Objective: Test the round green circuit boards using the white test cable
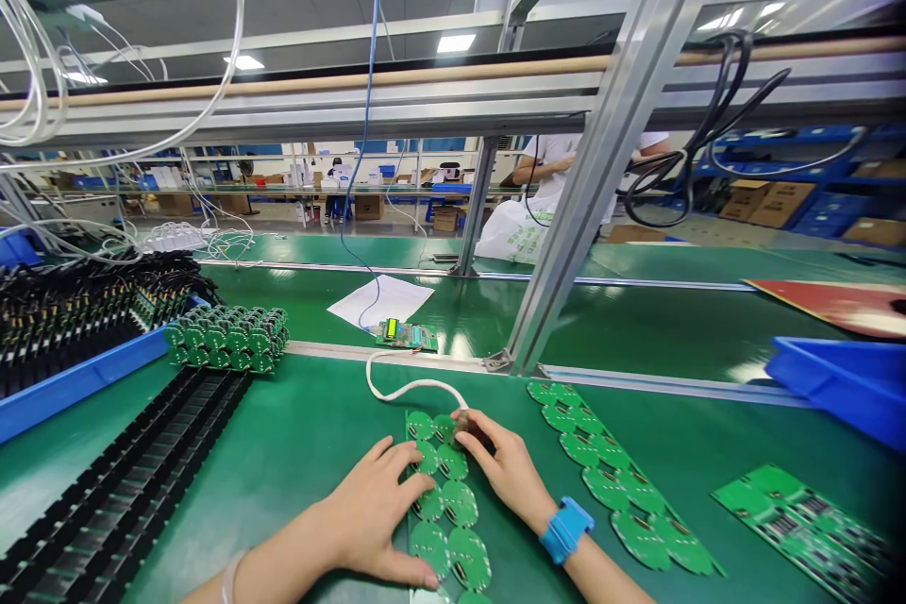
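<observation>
A panel of round green circuit boards (460, 502) lies on the green bench in front of me. My left hand (372, 514) rests with spread fingers along the panel's left edge, the fingertips touching the boards. My right hand (499, 458) pinches a small brownish connector (461, 427) over the far right end of that panel. From this connector a white cable (411, 389) runs to a green tester board (407, 334) with a lit yellow display. Whether the connector touches the board beneath it is hidden by my fingers.
A second round-board panel (610, 472) lies to the right, near a rectangular circuit board (803, 524) and a blue bin (842, 382). Left are a black slotted rack (134, 481), stacked green boards (230, 340) and a blue tray (92, 382). A metal post (587, 179) rises ahead.
</observation>
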The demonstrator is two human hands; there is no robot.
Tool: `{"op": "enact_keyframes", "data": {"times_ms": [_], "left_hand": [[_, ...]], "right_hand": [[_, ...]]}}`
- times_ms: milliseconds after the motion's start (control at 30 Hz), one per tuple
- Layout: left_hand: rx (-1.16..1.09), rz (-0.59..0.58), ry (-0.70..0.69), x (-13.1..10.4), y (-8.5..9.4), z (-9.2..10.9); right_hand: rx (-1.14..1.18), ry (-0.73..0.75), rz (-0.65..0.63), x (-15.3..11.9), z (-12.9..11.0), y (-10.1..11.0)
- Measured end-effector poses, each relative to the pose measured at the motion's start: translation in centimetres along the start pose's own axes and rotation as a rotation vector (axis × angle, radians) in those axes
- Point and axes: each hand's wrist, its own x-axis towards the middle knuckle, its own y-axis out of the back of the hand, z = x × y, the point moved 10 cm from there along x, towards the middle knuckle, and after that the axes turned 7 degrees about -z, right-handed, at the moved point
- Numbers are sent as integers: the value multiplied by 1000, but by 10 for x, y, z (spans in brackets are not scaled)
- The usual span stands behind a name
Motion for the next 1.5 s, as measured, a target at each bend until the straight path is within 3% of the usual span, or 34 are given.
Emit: {"op": "enact_keyframes", "data": {"times_ms": [1500], "left_hand": [[10,-30,14,1,-1,1]], "right_hand": [[8,-6,-15,0,1,0]]}}
